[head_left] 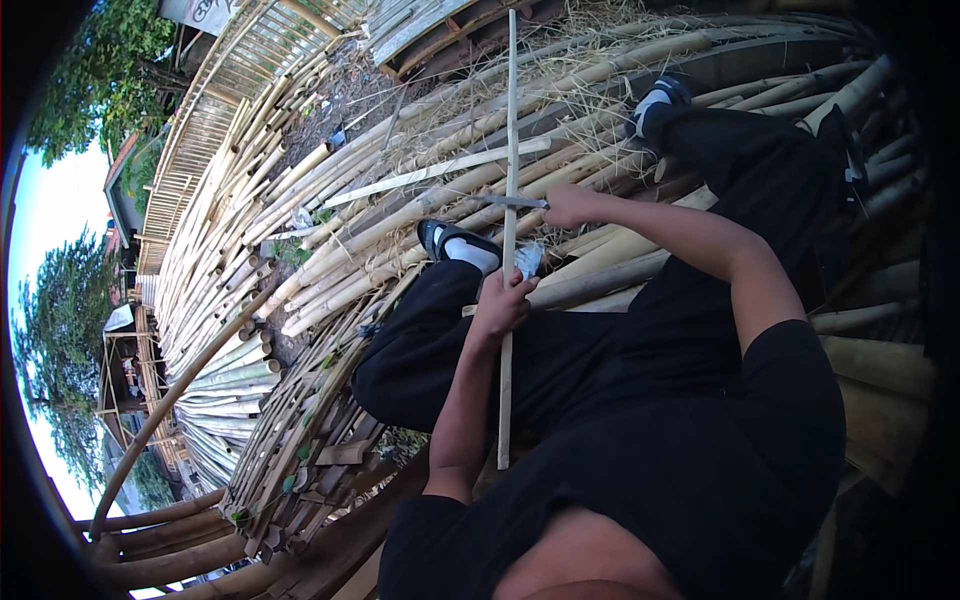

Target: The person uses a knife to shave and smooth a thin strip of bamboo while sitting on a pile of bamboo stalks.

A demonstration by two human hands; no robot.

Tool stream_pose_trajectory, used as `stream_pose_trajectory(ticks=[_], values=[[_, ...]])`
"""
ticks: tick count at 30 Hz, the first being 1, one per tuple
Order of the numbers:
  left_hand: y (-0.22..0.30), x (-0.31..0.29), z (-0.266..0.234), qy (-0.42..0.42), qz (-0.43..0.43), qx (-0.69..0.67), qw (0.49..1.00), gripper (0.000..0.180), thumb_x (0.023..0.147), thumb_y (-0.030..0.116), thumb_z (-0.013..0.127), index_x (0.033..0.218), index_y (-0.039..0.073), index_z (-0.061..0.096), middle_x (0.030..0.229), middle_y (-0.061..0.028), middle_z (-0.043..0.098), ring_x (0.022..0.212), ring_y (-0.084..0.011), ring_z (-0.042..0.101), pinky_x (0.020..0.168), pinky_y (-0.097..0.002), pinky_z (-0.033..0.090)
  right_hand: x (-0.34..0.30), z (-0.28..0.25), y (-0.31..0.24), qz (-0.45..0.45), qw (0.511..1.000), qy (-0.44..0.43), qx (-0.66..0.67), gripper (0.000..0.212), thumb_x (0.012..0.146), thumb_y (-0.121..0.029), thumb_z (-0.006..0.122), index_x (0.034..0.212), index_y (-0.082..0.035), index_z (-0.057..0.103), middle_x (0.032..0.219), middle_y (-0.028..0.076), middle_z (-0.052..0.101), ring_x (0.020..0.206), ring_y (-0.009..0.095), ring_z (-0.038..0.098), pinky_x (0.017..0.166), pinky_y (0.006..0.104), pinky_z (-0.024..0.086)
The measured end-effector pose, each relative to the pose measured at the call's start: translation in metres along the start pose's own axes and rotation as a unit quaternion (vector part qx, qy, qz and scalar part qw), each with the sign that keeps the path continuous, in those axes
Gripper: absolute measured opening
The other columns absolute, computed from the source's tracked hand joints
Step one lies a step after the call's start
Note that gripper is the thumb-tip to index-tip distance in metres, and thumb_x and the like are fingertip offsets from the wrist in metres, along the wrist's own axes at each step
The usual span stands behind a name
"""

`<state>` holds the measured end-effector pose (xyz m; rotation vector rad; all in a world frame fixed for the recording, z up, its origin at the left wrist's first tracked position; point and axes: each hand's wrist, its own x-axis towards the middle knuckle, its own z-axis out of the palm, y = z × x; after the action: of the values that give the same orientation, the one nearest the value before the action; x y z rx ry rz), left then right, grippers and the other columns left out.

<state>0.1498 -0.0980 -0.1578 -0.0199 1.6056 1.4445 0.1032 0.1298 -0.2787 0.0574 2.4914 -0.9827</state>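
Note:
A long pale bamboo strip [512, 110] runs lengthwise in front of my body, its lower end beside my left forearm. My left hand [502, 304] is closed around the strip at about knee height. Farther up, my right hand [572, 205] grips a knife [500, 200] by its handle, which the fingers hide. The blade points left and crosses the strip, seemingly against it. A crumpled clear plastic piece [530, 260] shows just beyond my left hand; whether they touch, I cannot tell.
I sit with legs spread over bamboo poles [400, 225], which lie in long rows. Dry straw-like shavings [585, 95] cover the far poles. Split bamboo pieces [310, 440] are heaped at the left. A slanting brown pole [180, 410] stands there too. Behind rises a bamboo fence [240, 70].

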Motion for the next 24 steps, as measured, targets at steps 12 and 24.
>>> stream_pose_trajectory(ticks=[12, 24], values=[[-0.008, -0.004, 0.014, -0.048, 0.011, 0.026, 0.998, 0.03, 0.086, 0.008, 0.06, 0.076, 0.016, 0.033, 0.056, 0.0067, 0.036, 0.038, -0.0021, 0.032, 0.033, -0.0208, 0.021, -0.008, -0.179, 0.127, 0.369, 0.779, 0.47, 0.191, 0.037, 0.081, -0.028, 0.052, 0.105, -0.005, 0.066, 0.1, 0.018, 0.066, 0.094, 0.031, 0.064, 0.079, 0.0401, 0.051], [0.021, -0.005, 0.003, -0.09, 0.012, -0.12, 0.989, 0.028, 0.092, 0.023, 0.054, 0.074, 0.015, 0.035, 0.048, 0.0076, 0.027, 0.031, -0.0031, 0.024, 0.028, -0.0204, 0.02, -0.029, -0.1, 0.094, 0.089, 0.979, 0.179, 0.049, 0.041, 0.075, -0.037, 0.063, 0.083, 0.003, 0.066, 0.066, 0.017, 0.062, 0.057, 0.028, 0.063, 0.053, 0.0377, 0.05]])
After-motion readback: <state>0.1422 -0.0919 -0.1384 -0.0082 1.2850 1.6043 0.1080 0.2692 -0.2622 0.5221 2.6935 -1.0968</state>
